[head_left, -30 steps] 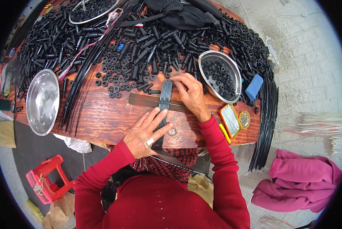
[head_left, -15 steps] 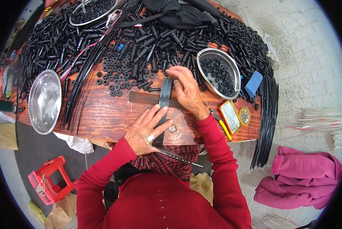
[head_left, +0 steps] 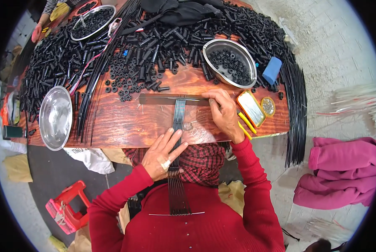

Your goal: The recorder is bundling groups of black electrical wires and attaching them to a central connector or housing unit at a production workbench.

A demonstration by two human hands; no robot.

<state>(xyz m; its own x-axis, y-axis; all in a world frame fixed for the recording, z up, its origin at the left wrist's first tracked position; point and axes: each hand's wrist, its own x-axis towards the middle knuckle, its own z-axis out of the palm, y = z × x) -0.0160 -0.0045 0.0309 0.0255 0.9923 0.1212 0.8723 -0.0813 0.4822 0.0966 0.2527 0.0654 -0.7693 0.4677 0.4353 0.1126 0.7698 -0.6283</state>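
Observation:
A narrow band of black strips [head_left: 179, 117] runs from the workbench over its front edge toward my body. Its near part fans into thin black strands [head_left: 178, 191], which end at a thin pale rod [head_left: 158, 214] lying crosswise. My left hand [head_left: 164, 154] lies on the band at the table edge, fingers spread. The band's far ends meet a dark flat bar [head_left: 154, 99], with a thin pale wire along it. At the bar's right end my right hand [head_left: 224, 114] is closed, fingers curled; what it pinches is hidden.
Heaped black tubular parts [head_left: 171, 38] cover the back. A metal bowl [head_left: 251, 75] of small black rings stands right, near a blue block [head_left: 272, 70], yellow-handled pliers [head_left: 247, 122] and an orange-rimmed tin [head_left: 251, 110]. A clear oval dish [head_left: 55, 119] sits left. Another person's hand [head_left: 36, 32] shows far left.
The band has slid toward me, its far ends now at the bar. My right hand came down from above the band to the bar's right end. The pale rod swung from slanting to crosswise.

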